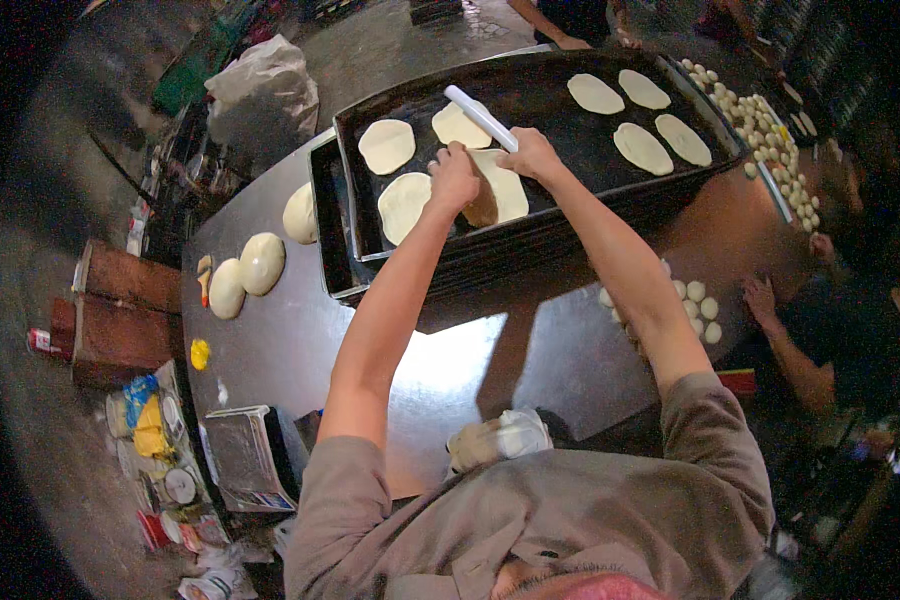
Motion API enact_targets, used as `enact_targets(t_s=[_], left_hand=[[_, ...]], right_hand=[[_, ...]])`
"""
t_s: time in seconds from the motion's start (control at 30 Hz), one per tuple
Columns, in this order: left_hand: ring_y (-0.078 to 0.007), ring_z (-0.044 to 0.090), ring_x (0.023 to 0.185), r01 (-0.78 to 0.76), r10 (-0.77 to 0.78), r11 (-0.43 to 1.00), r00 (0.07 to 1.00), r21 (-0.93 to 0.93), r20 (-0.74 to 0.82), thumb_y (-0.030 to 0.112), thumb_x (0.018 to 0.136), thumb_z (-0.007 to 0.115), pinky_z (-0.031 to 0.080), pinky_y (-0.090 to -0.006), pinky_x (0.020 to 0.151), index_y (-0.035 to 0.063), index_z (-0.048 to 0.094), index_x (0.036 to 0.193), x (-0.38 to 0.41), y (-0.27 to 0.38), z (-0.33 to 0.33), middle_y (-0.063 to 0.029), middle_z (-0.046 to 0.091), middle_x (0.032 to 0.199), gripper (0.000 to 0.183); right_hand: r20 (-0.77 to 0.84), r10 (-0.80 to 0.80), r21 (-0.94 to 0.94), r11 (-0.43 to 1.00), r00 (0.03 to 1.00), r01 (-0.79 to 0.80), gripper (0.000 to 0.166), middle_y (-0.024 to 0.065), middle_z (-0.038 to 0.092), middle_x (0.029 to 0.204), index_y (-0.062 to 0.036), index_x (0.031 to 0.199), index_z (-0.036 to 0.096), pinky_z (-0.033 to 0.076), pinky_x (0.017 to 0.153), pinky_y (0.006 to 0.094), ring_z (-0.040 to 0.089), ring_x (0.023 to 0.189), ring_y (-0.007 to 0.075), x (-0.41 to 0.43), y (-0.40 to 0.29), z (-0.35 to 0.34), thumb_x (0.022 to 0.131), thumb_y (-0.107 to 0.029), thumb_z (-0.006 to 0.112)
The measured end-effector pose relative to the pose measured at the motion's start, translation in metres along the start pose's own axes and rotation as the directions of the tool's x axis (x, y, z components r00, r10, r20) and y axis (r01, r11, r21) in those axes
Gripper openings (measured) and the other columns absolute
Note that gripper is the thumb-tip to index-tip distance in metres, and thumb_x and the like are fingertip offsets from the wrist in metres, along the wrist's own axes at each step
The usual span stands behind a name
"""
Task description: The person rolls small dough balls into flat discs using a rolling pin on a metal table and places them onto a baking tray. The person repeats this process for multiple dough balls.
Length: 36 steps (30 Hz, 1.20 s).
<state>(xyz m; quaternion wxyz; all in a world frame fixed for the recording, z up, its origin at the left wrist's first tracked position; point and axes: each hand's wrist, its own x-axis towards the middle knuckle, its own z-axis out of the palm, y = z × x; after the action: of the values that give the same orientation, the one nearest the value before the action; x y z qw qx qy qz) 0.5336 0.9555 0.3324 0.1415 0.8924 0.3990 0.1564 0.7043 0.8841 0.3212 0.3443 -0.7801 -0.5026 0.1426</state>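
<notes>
My right hand grips the near end of a white rolling pin, which slants up to the left over a large dark baking tray. Beneath both hands lies a flattened dough round, partly in shadow. My left hand is at that round's left edge with its fingers bent down; whether they pinch the dough is hidden. Another flat round lies partly under the pin. Two more, an upper one and a lower one, sit at the tray's left. Several thinner ovals lie at its right.
The tray tops a stack on a metal table. Large dough balls, a brush and a yellow lump lie left. Small dough balls are at right, near another person's hand. Someone's arm is beyond the tray.
</notes>
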Motion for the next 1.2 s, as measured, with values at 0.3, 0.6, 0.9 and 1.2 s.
enact_targets(t_s=[0.3,0.6,0.9,1.2], left_hand=[[-0.0255,0.066,0.085,-0.085,0.219,0.916,0.924,-0.392,0.312,0.022,0.096,0.058,0.052,-0.0386,0.078,0.0031,0.061,0.109,-0.045,0.054,-0.061,-0.0185,0.067,0.091,0.023],[-0.0223,0.062,0.095,-0.415,0.364,0.813,0.91,-0.408,-0.199,0.012,0.101,0.051,0.049,-0.0337,0.085,-0.0008,0.061,0.108,-0.197,0.064,-0.09,-0.0113,0.066,0.104,0.018],[-0.0232,0.065,0.09,0.125,-0.005,0.841,0.975,-0.527,0.223,0.007,0.098,0.054,0.051,-0.0342,0.08,-0.001,0.063,0.113,-0.475,-0.031,0.004,-0.0119,0.067,0.1,0.02],[-0.0198,0.065,0.086,0.167,-0.238,0.791,0.97,-0.588,-0.045,0.017,0.102,0.052,0.052,-0.0322,0.078,-0.0023,0.062,0.115,-0.452,0.014,-0.027,-0.0119,0.067,0.097,0.026]], right_hand=[[-0.328,0.081,0.574,0.808,0.941,0.13,0.037,0.0107,0.07,0.083,-0.0019,0.096,0.068,0.054,0.069,0.0379,0.067,0.075,0.0199,-0.051,-0.026,-0.072,0.077,-0.032,0.079],[-0.018,-0.023,0.623,0.782,1.0,0.029,0.032,0.0042,0.064,0.083,-0.0036,0.102,0.064,0.051,0.067,0.0316,0.061,0.071,0.0144,-0.332,-0.013,-0.008,0.087,-0.031,0.073],[-0.249,0.693,0.496,0.691,0.676,-0.526,0.017,0.0036,0.063,0.083,-0.0051,0.096,0.064,0.051,0.07,0.0344,0.06,0.075,0.0158,-0.522,0.174,0.037,0.083,-0.012,0.072],[-0.708,0.193,-0.172,0.886,0.68,-0.431,0.045,0.0176,0.054,0.108,-0.0074,0.117,0.062,0.042,0.096,0.0475,0.052,0.106,0.0395,-0.493,0.277,-0.026,0.073,-0.007,0.074]])
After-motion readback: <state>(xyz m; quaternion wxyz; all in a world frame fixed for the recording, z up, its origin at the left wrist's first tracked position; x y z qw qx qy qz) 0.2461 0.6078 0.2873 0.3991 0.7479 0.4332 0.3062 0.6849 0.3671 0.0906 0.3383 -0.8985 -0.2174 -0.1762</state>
